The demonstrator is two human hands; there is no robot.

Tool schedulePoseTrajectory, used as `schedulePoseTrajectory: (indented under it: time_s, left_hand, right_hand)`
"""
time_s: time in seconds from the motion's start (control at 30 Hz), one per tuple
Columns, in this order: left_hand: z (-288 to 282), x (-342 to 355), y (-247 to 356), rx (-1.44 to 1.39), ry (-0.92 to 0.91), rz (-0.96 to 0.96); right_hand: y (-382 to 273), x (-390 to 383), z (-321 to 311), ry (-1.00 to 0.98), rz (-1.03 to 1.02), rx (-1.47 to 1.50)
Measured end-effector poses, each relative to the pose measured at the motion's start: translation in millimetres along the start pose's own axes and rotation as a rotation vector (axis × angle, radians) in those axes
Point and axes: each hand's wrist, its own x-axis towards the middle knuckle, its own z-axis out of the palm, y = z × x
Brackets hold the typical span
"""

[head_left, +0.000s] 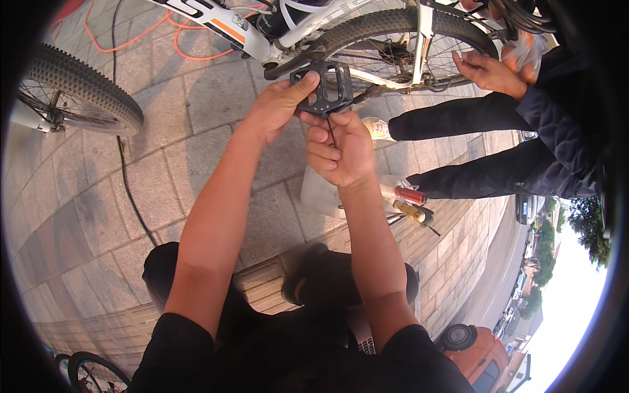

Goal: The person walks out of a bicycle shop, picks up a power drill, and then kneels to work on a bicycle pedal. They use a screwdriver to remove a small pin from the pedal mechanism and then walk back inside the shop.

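My left hand (282,105) grips a black bicycle pedal (324,88) at the upper middle, thumb on its face. Below the pedal, my right hand (341,147) has its fingers curled round a thin dark tool (331,131), probably a hex key, whose upper part meets the pedal's underside. The pedal sits by the white bicycle frame (239,36) and rear wheel (380,23). Whether it is attached to the crank I cannot tell.
A co-worker's hand (488,72) and dark-trousered legs (458,180) are at right. A loose-looking wheel (111,111) is at left, cords (124,183) cross the paving (209,111), and tools (409,193) with translucent plastic (314,190) lie centre-right. A street (491,275) runs beyond.
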Motion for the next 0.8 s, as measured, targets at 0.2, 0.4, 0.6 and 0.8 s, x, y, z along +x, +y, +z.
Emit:
schedulePoseTrajectory:
  time_s: [0.2,0.4,0.6,0.8]
  left_hand:
    - [-0.5,-2.4,8.0,0.014,0.008,-0.005]
    - [7.1,-10.2,20.1,0.142,0.031,-0.138]
    - [4.3,-2.3,8.5,0.061,0.048,-0.069]
    - [-2.5,3.0,6.6,-0.028,0.082,-0.022]
  right_hand:
    - [-5.0,5.3,5.5,0.013,0.027,0.009]
    - [7.9,19.8,7.6,0.132,-0.009,-0.018]
    - [8.6,9.3,0.4,0.012,-0.023,-0.006]
    - [7.6,12.2,-1.9,0.022,-0.062,-0.154]
